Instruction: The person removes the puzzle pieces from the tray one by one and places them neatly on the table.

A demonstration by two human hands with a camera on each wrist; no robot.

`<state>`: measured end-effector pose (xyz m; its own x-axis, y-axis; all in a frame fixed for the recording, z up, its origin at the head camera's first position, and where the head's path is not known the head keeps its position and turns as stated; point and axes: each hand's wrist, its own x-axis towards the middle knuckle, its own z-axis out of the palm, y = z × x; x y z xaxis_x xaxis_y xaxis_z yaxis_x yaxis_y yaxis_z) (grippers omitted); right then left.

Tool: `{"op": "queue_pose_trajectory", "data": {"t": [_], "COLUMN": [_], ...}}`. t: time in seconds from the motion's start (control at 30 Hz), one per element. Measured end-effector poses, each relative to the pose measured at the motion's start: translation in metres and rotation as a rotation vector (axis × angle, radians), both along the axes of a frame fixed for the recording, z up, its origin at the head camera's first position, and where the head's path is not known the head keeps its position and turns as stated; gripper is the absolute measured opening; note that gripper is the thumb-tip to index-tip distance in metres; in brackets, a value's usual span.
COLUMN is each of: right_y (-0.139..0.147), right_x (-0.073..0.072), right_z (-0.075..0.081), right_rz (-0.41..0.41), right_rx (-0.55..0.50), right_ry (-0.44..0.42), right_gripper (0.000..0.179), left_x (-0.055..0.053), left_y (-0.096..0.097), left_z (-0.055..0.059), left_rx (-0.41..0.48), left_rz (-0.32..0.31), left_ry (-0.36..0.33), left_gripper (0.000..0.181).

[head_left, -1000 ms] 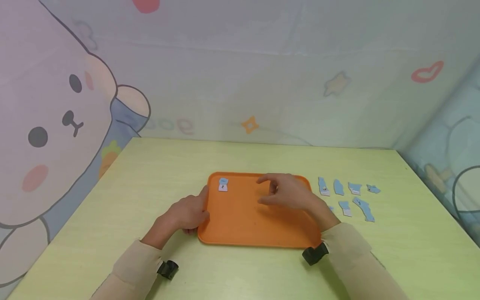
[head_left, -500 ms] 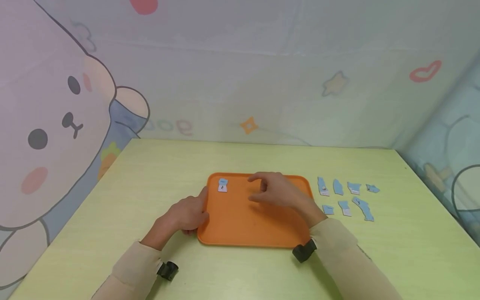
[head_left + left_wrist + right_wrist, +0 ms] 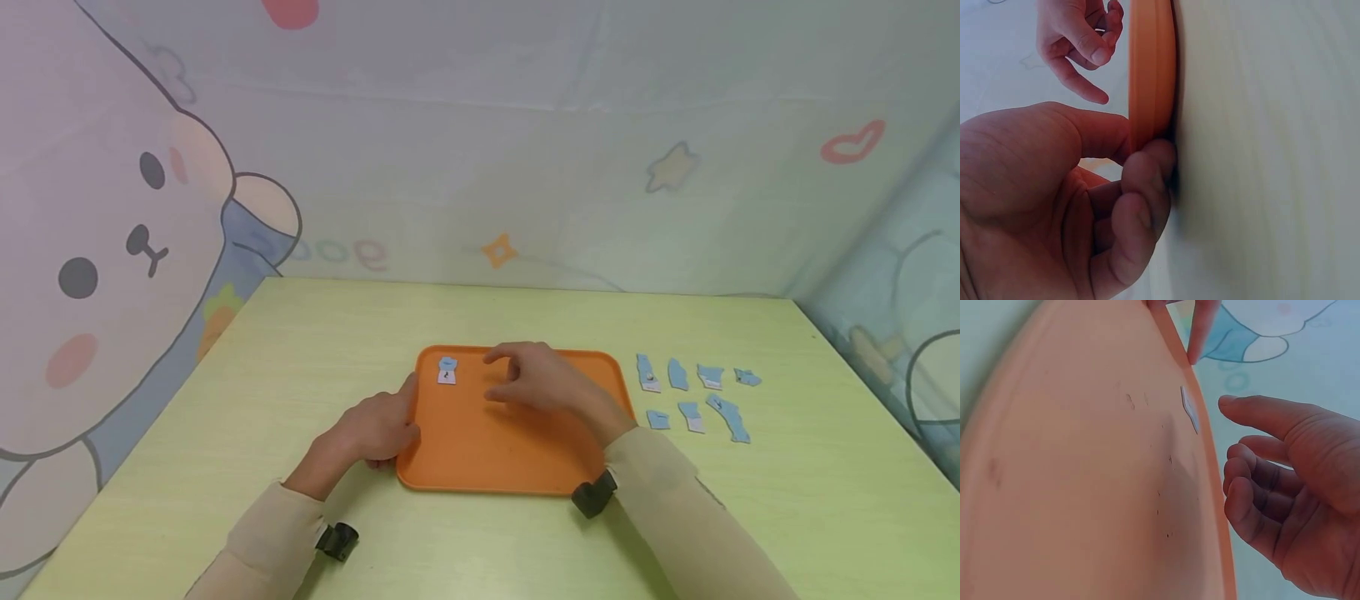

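Note:
An orange tray (image 3: 487, 458) lies on the table. My left hand (image 3: 375, 427) is at its left edge, the index finger stretched along the side. In the left wrist view, the thumb and curled fingers (image 3: 1141, 212) pinch the tray's rim. Near the tray's far left corner lies a small blue and white puzzle piece (image 3: 447, 371); the right wrist view shows this piece (image 3: 1189, 411) almost edge-on. Above the tray, to the right of the piece, hovers my right hand (image 3: 536, 377). Its thumb and index finger are spread apart with nothing between them.
To the right of the tray, several blue and white puzzle pieces (image 3: 678, 375) lie in two loose rows, including a long one (image 3: 729, 419). Behind the pale table (image 3: 360, 317) hangs a cartoon-printed cloth (image 3: 562, 200). A small black camera sits on each wrist.
My right hand has moved left across the tray, toward the piece in it, uncovering a loose piece at the right. The left hand has stayed at the tray's edge.

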<state>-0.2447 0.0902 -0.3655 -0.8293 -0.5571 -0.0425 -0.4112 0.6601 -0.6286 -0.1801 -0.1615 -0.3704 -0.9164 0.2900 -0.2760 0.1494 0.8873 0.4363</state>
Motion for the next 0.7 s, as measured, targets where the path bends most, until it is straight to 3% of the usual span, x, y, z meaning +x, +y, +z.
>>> {"op": "queue_pose_trajectory", "data": {"t": [0.57,0.7], "right_y": [-0.025,-0.030], "right_x": [-0.016,-0.018], "right_z": [-0.006,-0.007], "right_rz": [0.008,0.009], "right_rx": [0.025,0.025], "right_ry": [-0.049,-0.094], "right_gripper": [0.048,0.050], "left_x": [-0.001,-0.001], "left_y": [0.000,0.000], "left_z": [0.000,0.001], "left_rx": [-0.008,-0.005], "left_rz": [-0.003,-0.001], "left_ry": [-0.007,-0.018], "left_gripper": [0.066,0.069]}}
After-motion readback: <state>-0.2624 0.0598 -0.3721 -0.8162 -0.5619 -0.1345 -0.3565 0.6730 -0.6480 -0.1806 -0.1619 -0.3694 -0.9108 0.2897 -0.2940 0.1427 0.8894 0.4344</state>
